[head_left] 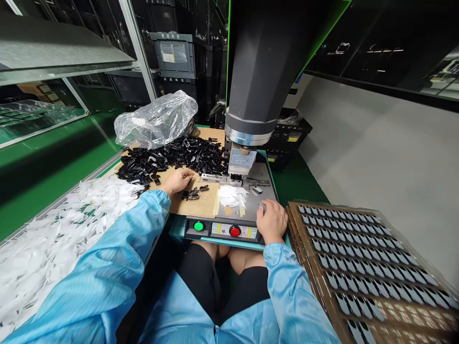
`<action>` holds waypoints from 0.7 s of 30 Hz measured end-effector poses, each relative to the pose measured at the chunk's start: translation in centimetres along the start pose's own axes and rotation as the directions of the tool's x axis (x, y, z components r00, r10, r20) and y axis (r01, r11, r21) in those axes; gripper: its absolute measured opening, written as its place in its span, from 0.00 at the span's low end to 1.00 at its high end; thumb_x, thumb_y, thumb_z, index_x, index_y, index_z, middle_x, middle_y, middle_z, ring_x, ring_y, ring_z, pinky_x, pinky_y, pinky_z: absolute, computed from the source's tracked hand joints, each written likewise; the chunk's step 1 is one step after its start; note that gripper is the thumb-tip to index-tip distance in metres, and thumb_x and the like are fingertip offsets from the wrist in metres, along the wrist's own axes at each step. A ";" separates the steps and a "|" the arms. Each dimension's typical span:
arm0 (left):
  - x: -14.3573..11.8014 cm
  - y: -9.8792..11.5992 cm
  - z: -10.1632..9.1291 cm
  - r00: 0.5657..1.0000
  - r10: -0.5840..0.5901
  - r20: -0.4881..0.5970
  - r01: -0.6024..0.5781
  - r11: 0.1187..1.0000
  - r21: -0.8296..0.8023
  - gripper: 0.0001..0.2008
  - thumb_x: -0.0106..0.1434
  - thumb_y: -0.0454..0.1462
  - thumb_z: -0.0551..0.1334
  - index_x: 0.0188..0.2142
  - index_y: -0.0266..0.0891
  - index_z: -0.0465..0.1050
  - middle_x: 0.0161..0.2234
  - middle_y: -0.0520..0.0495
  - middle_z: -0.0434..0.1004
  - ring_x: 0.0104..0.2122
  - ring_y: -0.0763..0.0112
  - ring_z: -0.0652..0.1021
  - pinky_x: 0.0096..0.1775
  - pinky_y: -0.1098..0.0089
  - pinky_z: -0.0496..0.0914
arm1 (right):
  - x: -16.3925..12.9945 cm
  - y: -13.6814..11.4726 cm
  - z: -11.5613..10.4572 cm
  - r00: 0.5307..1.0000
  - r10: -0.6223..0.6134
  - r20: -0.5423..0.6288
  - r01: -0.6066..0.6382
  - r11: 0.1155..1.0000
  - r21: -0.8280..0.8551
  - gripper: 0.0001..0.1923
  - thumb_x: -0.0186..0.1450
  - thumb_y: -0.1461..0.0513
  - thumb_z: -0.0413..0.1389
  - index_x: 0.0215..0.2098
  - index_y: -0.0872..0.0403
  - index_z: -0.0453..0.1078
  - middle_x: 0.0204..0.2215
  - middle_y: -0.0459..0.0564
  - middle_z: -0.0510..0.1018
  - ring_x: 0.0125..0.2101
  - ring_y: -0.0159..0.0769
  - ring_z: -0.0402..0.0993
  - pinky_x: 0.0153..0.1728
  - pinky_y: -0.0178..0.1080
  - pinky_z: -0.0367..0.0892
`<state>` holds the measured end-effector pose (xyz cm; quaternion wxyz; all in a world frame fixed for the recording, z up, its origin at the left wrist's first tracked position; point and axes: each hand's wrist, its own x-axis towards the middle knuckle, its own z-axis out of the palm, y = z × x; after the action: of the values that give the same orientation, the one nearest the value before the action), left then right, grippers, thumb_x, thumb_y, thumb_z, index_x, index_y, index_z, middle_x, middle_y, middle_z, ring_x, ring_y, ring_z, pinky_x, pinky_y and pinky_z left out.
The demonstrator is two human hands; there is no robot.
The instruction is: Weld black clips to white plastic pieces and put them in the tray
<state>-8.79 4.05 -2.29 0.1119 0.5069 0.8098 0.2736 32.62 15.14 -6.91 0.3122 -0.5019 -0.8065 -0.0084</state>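
My left hand [180, 180] is over the cardboard, its fingertips pinched together near the left end of a metal fixture [215, 178]; whatever they hold is hidden. Just below it lie a few small black plastic clips [195, 192]. My right hand [272, 219] is at the right edge of the grey machine plate [251, 210], fingers curled, with a greyish bit showing at the fingertips that is too small to name. Under the machine head [245, 160], a black part [235, 177] sits in the fixture. A grey oval piece [257, 190] lies on the plate beside white film scraps [232, 196].
A heap of black clips [172, 157] lies behind my left hand, under a clear plastic bag [158, 119]. White scraps [53, 248] cover the left side. Stacked brown trays [362, 248] of grey pieces stand at right. Green [198, 226] and red [234, 231] buttons face me.
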 end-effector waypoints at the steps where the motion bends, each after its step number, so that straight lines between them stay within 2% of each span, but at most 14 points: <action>1: -0.1 -0.5 -0.2 1.000 0.012 0.007 -0.012 1.000 0.002 0.15 0.70 0.42 0.59 0.47 0.42 0.83 0.47 0.45 0.86 0.43 0.62 0.83 0.48 0.68 0.76 | 0.0 0.0 0.0 1.000 0.001 -0.001 -0.001 1.000 0.001 0.15 0.72 0.58 0.53 0.52 0.52 0.77 0.57 0.56 0.80 0.61 0.52 0.67 0.60 0.50 0.58; 5: -0.3 -1.9 -1.4 0.999 0.031 0.014 -0.031 0.998 0.050 0.14 0.65 0.37 0.61 0.46 0.41 0.84 0.49 0.43 0.85 0.46 0.60 0.82 0.52 0.66 0.74 | 0.0 0.0 0.1 1.000 -0.001 -0.009 0.001 1.000 -0.001 0.16 0.72 0.58 0.53 0.53 0.52 0.77 0.57 0.56 0.80 0.60 0.52 0.67 0.60 0.50 0.58; 10: -0.7 -2.4 -2.2 1.000 0.012 0.028 -0.015 0.993 0.120 0.14 0.63 0.34 0.61 0.44 0.41 0.85 0.46 0.40 0.86 0.46 0.54 0.82 0.51 0.62 0.74 | 0.1 -0.2 -0.1 1.000 -0.001 -0.005 0.001 1.000 -0.006 0.16 0.72 0.58 0.52 0.53 0.52 0.77 0.56 0.57 0.80 0.61 0.52 0.67 0.60 0.50 0.59; 17: -1.2 -2.2 -2.5 0.999 -0.008 0.050 0.002 0.993 0.121 0.14 0.62 0.35 0.63 0.45 0.42 0.85 0.42 0.43 0.86 0.42 0.58 0.83 0.49 0.65 0.75 | -0.1 0.0 -0.2 1.000 0.007 0.015 -0.007 1.000 0.027 0.16 0.71 0.59 0.53 0.53 0.52 0.77 0.57 0.58 0.79 0.62 0.54 0.67 0.61 0.53 0.59; 21: -0.9 -0.3 -2.3 0.999 0.028 -0.045 -0.024 0.996 0.090 0.17 0.67 0.39 0.63 0.53 0.39 0.81 0.52 0.39 0.83 0.51 0.55 0.81 0.56 0.62 0.73 | 0.6 -0.2 -0.7 1.000 0.003 0.027 -0.005 0.997 0.075 0.16 0.71 0.58 0.54 0.53 0.51 0.77 0.57 0.57 0.80 0.63 0.55 0.65 0.64 0.56 0.58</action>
<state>-9.67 2.44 -0.64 0.0667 0.5156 0.8168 0.2501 32.64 15.35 -5.97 0.3197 -0.4915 -0.8095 0.0293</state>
